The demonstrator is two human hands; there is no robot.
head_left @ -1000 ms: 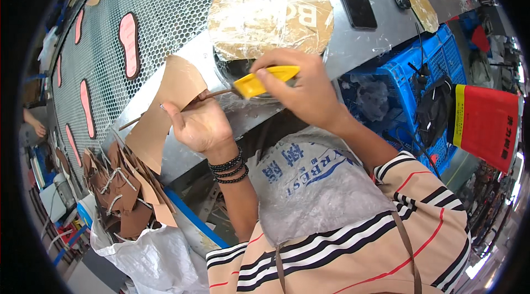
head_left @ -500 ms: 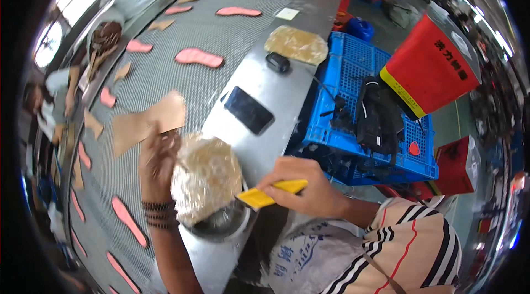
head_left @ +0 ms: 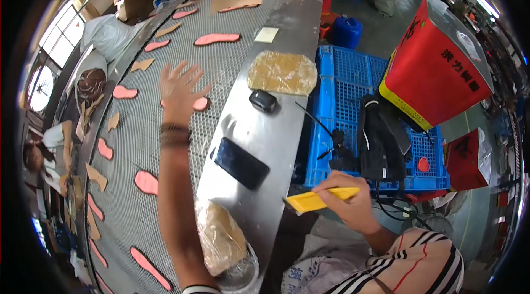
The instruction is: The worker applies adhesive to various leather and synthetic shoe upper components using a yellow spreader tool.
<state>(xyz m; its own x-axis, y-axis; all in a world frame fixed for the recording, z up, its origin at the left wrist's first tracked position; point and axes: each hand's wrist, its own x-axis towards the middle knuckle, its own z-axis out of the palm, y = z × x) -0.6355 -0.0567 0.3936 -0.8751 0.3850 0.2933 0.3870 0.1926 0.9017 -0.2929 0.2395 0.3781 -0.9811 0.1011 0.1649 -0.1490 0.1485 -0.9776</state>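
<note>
A: Quick one, what changed?

B: Left hand [head_left: 185, 91] let go. Half a second ago it had a thin tan sheet with a narrowed waist; now the fingers are spread with nothing in them, blurry, over the grey metal mesh belt [head_left: 132, 139].

A: So where's the thin tan sheet [head_left: 236, 0]?

B: Far part of the belt, well apart from the hand, near some flat pink sole-shaped pieces [head_left: 217, 39]. Assuming same sheet. Slid or tossed, can't tell.

A: Right hand [head_left: 353, 205]?

B: Same as before: fingers clenched round the flat yellow-handled tool [head_left: 320, 199], now right of the shiny metal ledge [head_left: 276, 145].

A: Round bowl [head_left: 255, 272]?

B: Near end of the ledge, partly under the plastic-wrapped brown cardboard cover [head_left: 218, 239]. Left forearm runs just beside it.

A: Meaning?

B: My call: laying-down's done for this sheet, left hand free, tool kept ready.
</note>
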